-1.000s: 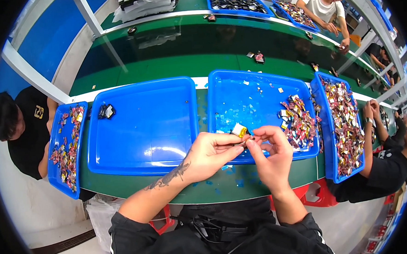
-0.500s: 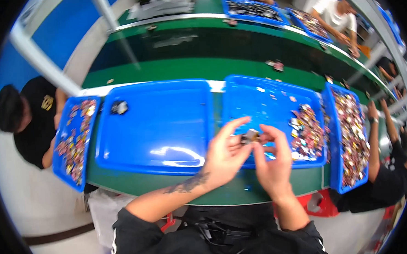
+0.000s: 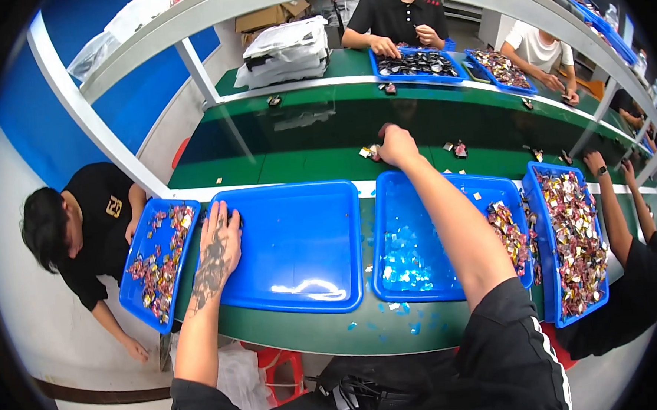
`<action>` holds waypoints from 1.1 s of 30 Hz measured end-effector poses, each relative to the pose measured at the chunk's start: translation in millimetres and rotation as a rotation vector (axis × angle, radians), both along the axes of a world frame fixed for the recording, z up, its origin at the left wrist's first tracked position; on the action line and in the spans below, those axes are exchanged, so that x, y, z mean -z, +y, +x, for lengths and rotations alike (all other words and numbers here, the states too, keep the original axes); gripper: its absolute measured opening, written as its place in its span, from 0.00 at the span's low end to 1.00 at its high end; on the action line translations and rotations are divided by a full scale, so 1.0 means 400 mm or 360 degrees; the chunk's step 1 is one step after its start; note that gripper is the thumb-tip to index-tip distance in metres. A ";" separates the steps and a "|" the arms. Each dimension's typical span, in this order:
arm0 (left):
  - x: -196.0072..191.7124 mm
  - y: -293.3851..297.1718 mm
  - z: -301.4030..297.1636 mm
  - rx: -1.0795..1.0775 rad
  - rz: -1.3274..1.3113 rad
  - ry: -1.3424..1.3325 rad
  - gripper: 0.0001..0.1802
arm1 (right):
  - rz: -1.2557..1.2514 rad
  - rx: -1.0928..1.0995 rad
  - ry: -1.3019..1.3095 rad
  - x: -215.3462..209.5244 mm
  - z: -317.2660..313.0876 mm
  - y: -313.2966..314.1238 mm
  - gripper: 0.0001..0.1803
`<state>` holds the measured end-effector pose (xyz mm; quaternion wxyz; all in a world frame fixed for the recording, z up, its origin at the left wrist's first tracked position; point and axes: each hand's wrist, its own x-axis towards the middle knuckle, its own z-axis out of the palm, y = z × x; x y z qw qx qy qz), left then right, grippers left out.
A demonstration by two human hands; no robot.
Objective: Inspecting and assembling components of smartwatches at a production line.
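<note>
My left hand (image 3: 222, 236) lies over the left rim of a large blue tray (image 3: 293, 244), its fingers stretched toward the far corner. What is under the palm and fingers is hidden. My right arm reaches across a second blue tray (image 3: 382, 261), and my right hand (image 3: 397, 148) is over the green conveyor belt (image 3: 304, 158). Its fingers are curled, with a small dark bit by the fingertips that I cannot make out. Right beside them lies a little cluster of small parts (image 3: 370, 152). The second tray holds pale blue film scraps (image 3: 406, 260) and a heap of small components (image 3: 507, 233).
Narrow blue trays of small parts stand at the left (image 3: 160, 277) and right (image 3: 570, 244). A metal frame post (image 3: 101, 128) rises at the left. Other people work at the left, the right and across the belt. White-wrapped stacks (image 3: 287, 51) sit at the back.
My hands were together over the second tray, fingering a small dark part. They have parted: left to the left tray's edge, right out over the belt. The view has shifted.
</note>
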<state>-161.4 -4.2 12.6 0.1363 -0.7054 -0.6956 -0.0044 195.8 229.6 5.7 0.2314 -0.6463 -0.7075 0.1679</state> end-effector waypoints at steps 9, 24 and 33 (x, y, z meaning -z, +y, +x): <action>-0.110 -0.038 0.113 0.0488 -0.0273 -0.0577 0.26 | 0.0123 -0.0231 -0.0492 -0.190 0.150 -0.182 0.06; -0.141 -0.005 0.391 0.0138 -0.0743 -0.3356 0.19 | 0.0157 -0.0487 -0.0647 -0.166 0.378 -0.471 0.11; -0.078 0.005 0.536 0.0942 -0.0867 -0.2977 0.24 | 0.0487 -0.0297 -0.0169 -0.165 0.394 -0.581 0.13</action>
